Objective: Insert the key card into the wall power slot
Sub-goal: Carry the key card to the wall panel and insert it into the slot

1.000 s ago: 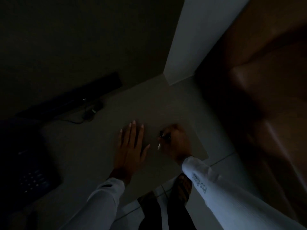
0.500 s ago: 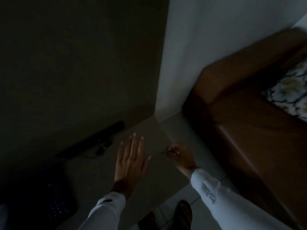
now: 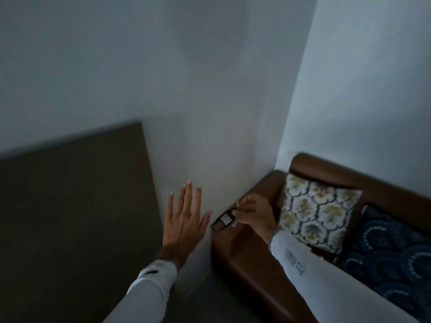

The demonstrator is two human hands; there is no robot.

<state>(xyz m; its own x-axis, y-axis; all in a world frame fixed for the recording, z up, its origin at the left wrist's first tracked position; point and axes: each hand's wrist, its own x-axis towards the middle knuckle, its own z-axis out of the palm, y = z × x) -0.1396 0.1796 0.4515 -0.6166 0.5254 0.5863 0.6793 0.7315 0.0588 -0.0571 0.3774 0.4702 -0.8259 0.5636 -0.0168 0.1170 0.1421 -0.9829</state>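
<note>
The room is dim. My right hand (image 3: 255, 213) is closed on a small dark key card (image 3: 221, 223) with a pale square on it, pinched at its right end, in front of the wall corner and above the sofa arm. A thin pale piece sticks up from the fingers. My left hand (image 3: 184, 220) is held up flat with fingers spread, holding nothing, just left of the card and in front of the white wall (image 3: 198, 101). No wall power slot shows in view.
A dark panel (image 3: 74, 194) covers the lower left wall. At the right stands a brown leather sofa (image 3: 242, 255) with a patterned pale cushion (image 3: 314, 210) and a dark blue cushion (image 3: 387, 252).
The view has swung up and to the right, from a dark tabletop with a phone to the wall corner and sofa. Both hands have lifted off the surface; the card is now visible in my right hand.
</note>
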